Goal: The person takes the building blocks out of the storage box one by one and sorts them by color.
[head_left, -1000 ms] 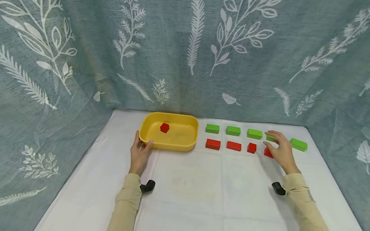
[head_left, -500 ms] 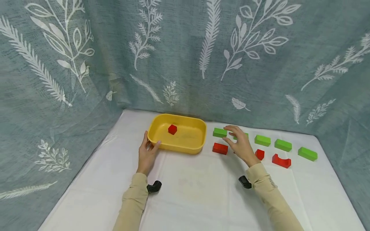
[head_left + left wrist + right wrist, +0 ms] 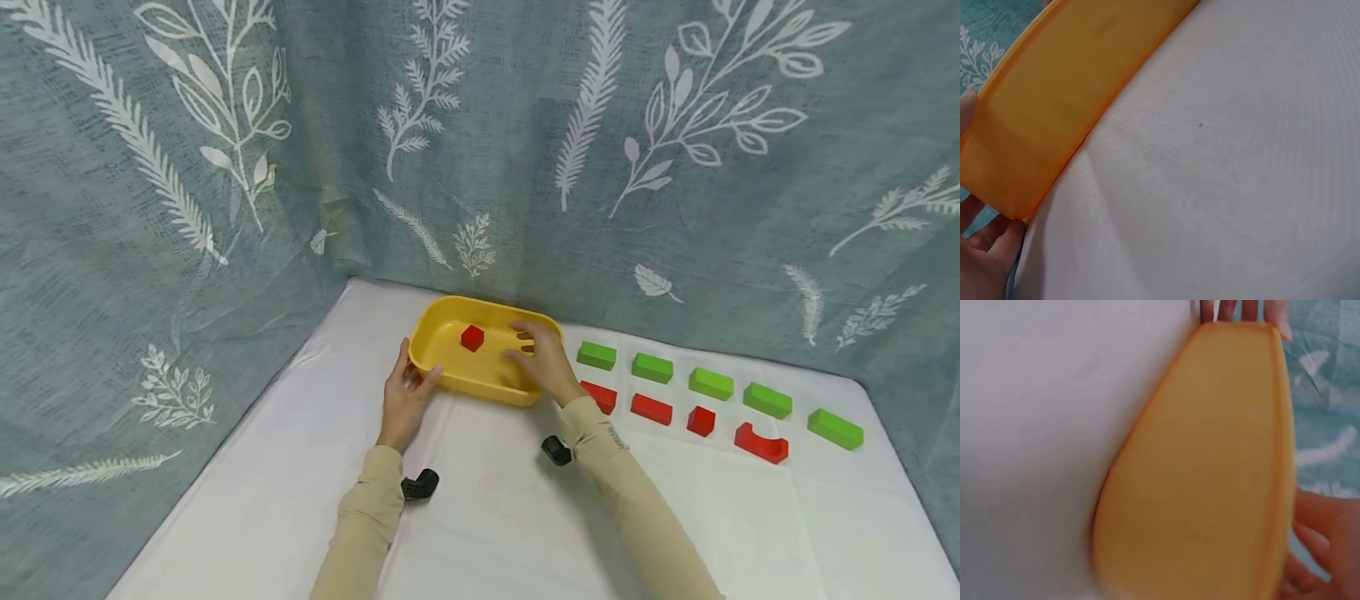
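Observation:
A yellow plastic tray (image 3: pixel 480 389) sits at the back of the white-covered table with a red block (image 3: pixel 472 338) inside it. My left hand (image 3: pixel 403 410) holds the tray's near left corner, thumb at the rim and fingers along the side. Over the tray's right end is my right hand (image 3: pixel 550 364), fingers spread apart and nothing visible between them. The right wrist view shows the tray's front wall (image 3: pixel 1210 456), with my right hand (image 3: pixel 1322 544) beyond its rim.
Right of the tray, several green blocks (image 3: pixel 711 383) form a back row. In front of them lie red blocks (image 3: pixel 652 409), one with a curved notch (image 3: pixel 761 443). A patterned grey-green curtain (image 3: pixel 510 167) stands behind the table.
My right hand has moved left from the far end of the block rows to over the tray. The left hand stays at the tray's corner. The head view has shifted.

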A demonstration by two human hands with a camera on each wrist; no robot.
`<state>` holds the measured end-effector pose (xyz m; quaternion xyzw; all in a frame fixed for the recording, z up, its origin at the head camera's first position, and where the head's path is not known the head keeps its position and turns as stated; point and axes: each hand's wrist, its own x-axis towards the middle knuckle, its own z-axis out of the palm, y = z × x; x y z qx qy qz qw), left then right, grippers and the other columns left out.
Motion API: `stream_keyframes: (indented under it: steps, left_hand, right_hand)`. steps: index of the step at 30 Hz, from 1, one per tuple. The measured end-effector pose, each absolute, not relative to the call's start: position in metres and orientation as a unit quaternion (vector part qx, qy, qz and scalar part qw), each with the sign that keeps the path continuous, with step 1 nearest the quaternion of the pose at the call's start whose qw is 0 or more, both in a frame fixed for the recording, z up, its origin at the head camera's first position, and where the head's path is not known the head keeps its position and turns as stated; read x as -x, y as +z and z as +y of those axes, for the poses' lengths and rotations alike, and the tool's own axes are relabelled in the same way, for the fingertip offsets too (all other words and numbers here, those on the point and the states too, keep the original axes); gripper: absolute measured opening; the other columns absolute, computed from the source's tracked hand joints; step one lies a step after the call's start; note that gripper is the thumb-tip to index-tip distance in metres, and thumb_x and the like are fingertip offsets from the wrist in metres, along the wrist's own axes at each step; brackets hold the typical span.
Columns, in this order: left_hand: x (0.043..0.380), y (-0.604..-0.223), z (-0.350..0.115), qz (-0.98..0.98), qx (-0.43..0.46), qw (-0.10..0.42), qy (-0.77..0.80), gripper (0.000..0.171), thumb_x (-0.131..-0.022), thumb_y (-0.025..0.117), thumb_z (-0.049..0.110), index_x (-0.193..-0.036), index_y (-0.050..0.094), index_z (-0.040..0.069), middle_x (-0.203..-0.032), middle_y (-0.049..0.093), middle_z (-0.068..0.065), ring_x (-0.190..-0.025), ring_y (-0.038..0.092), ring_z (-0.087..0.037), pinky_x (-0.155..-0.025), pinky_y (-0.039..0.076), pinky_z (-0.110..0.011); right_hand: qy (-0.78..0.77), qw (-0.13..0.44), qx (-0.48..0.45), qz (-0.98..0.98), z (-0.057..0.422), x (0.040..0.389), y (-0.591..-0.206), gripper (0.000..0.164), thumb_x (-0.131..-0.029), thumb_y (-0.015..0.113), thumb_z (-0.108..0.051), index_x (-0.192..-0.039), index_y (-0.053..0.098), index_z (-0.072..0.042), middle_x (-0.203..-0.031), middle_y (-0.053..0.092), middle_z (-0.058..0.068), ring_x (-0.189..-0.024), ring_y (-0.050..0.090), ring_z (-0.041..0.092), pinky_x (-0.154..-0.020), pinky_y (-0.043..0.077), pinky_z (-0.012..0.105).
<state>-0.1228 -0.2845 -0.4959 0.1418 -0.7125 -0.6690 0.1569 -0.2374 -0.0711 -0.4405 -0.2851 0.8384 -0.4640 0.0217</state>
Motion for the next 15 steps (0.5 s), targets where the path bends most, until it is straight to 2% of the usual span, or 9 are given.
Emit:
stream_keyframes:
  steps: [7, 12, 15]
  left_hand:
    - [0.119, -0.496, -0.288, -0.71, -0.149, 0.168, -0.667, 0.083, -0.093, 0.07, 0.024, -0.158, 0.019, 0.017, -0.162, 0.02, -0.005, -0.142, 0.032, -0.027, -0.115, 0.035, -0.037]
    - [0.12, -0.497, -0.286, -0.7, -0.138, 0.177, -0.678, 0.082, -0.092, 0.07, 0.018, -0.158, 0.02, 0.016, -0.161, 0.023, -0.01, -0.141, 0.034, -0.031, -0.114, 0.036, -0.039]
    - [0.117, -0.496, -0.283, -0.695, -0.135, 0.176, -0.683, 0.083, -0.092, 0.07, 0.015, -0.158, 0.019, 0.014, -0.16, 0.023, -0.011, -0.141, 0.034, -0.032, -0.114, 0.036, -0.04]
  right_hand:
    - [-0.408, 0.025, 0.252, 0.877, -0.128, 0.24, -0.449, 0.053, -0.083, 0.078, -0.008, -0.129, 0.057, 0.007, -0.126, 0.061, 0.022, -0.11, 0.061, 0.036, -0.096, 0.053, 0.043]
    - [-0.376, 0.018, 0.225, 0.899, -0.146, 0.244, -0.454, 0.055, -0.081, 0.08, -0.009, -0.129, 0.058, 0.005, -0.122, 0.064, 0.022, -0.111, 0.06, 0.036, -0.099, 0.05, 0.045]
    - [-0.352, 0.028, 0.211, 0.911, -0.15, 0.245, -0.458, 0.053, -0.081, 0.08, -0.007, -0.129, 0.059, 0.003, -0.117, 0.066, 0.02, -0.105, 0.063, 0.034, -0.096, 0.052, 0.044]
